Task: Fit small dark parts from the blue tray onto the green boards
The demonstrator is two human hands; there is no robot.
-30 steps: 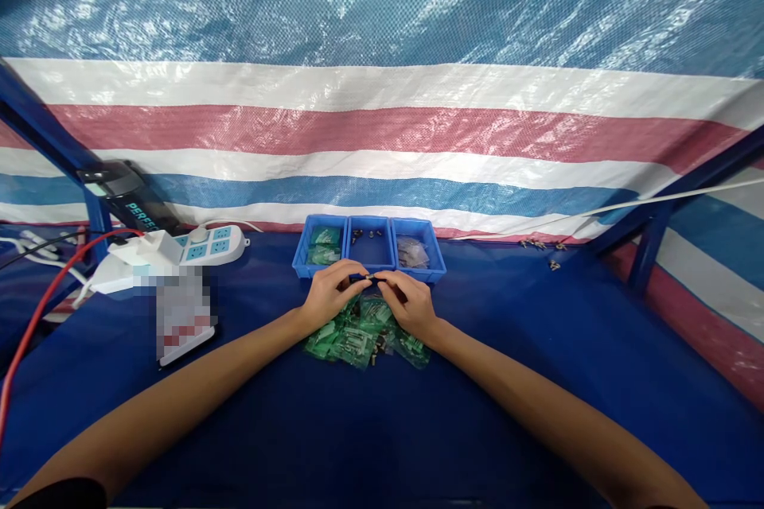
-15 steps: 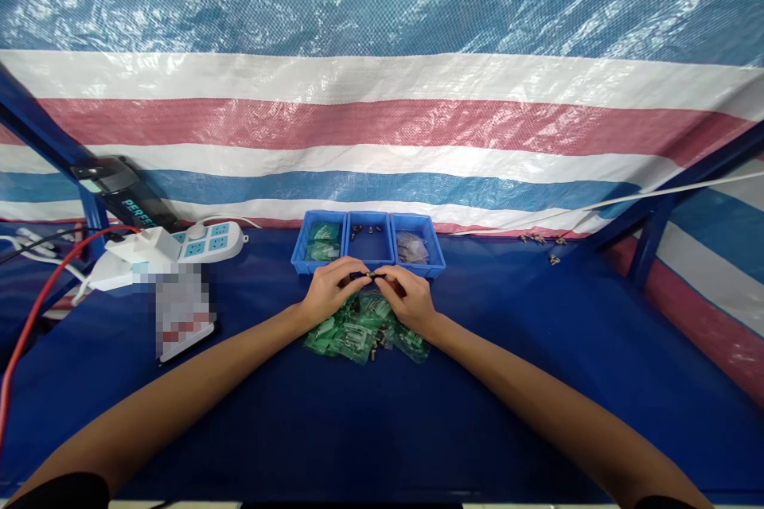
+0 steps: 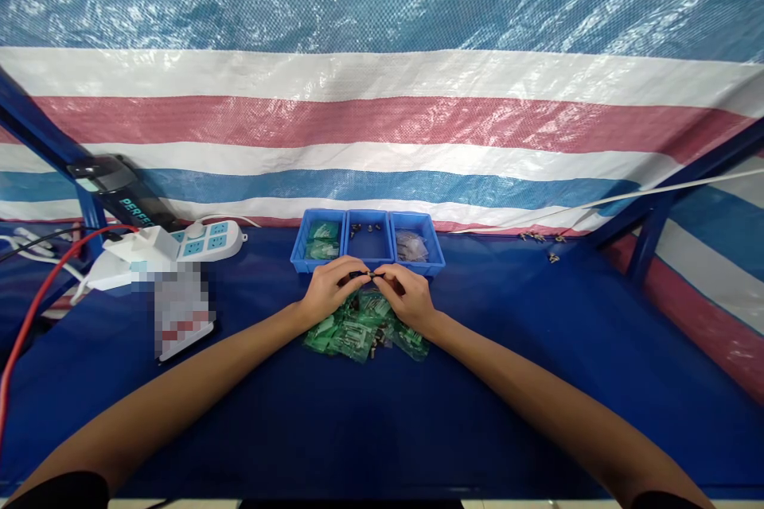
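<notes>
Only the head cam to go on. Left hand (image 3: pixel 334 286) and right hand (image 3: pixel 409 297) meet in the middle, thumbs and index fingers pinched on a tiny dark piece with a metallic glint (image 3: pixel 371 274). So the fingers are grasping, not released, and the piece sits right between the two sets of fingertips. Too small to tell if it's one part or two.

Just below the fingers, on the smooth blue tabletop (image 3: pixel 507 318), there's a loose heap of green see-through plastic packets (image 3: pixel 358 338) with small bare metal bits (image 3: pixel 374 350) mixed in. Just beyond the fingers stand three open blue plastic bins: the left bin (image 3: pixel 297 253) has green packets, the middle bin (image 3: pixel 368 250) a few small dark metal pieces, the right bin (image 3: pixel 439 246) clear plastic packets. Way off to the right of the fingers lie some brass-coloured metal bits (image 3: pixel 553 258). Well left of them is a white power strip with blue sockets (image 3: pixel 206 242).

What could go wrong, imo: a pinch that narrow gives little to hold, so uneven pressure from the two hands could ping the piece out. If it drops into the heap, shiny bits and crinkly film would probably hide it. Also, the palms hang so near the packets that a low wrist could drag some along.
</notes>
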